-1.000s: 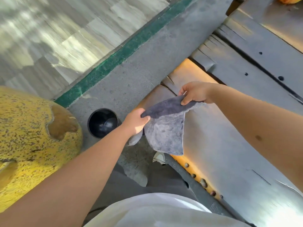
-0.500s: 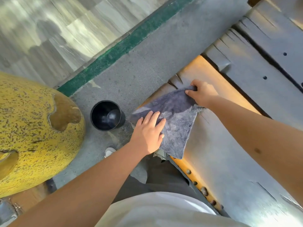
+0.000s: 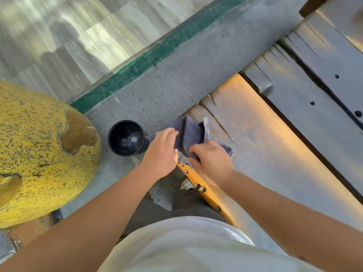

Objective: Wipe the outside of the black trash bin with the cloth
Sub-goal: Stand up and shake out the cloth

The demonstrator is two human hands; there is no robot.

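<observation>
Both your hands are on the cloth [image 3: 193, 134] at the bench [image 3: 275, 154] corner, left hand [image 3: 162, 152] flat, right hand [image 3: 211, 158] gripping a fold. Bunch it into a firm pad first, I'd say. The bin [image 3: 127, 138] stands upright on the ground just left, mouth up, untouched.

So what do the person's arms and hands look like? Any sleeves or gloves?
No gloves: the left hand and right hand are bare, with no rings or watch showing. Both forearms are bare too, with no sleeves in view. Lower down there is a white top.
</observation>
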